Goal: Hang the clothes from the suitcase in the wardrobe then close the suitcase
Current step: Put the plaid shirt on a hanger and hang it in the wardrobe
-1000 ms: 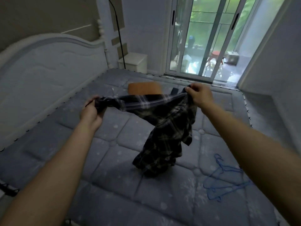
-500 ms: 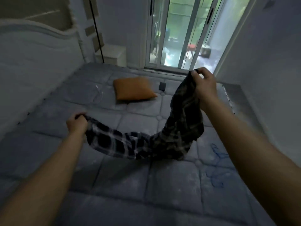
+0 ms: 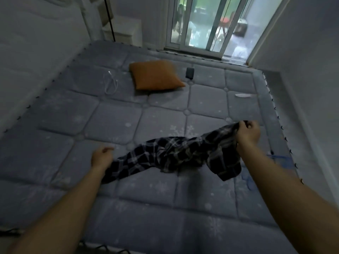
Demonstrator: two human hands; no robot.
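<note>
A dark plaid shirt [image 3: 176,154] stretches across the grey quilted mattress [image 3: 113,123], most of it lying on the bed. My right hand [image 3: 247,133] grips one end and holds it slightly raised near the bed's right edge. My left hand [image 3: 101,156] hovers at the shirt's other end with fingers loosely curled and nothing visibly in them; that end lies beside my wrist. Blue wire hangers [image 3: 279,159] lie on the mattress to the right, partly hidden by my right arm and the shirt. No suitcase or wardrobe is in view.
An orange pillow [image 3: 156,75], a small dark object [image 3: 189,73], a white cable [image 3: 110,85] and a white scrap [image 3: 243,95] lie farther up the bed. The white headboard [image 3: 36,52] runs along the left. A nightstand [image 3: 124,32] and sliding glass doors [image 3: 205,24] are beyond.
Both hands came down and the shirt went from stretched in the air to lying on the mattress. My left hand let go of its end; my right hand still holds the other.
</note>
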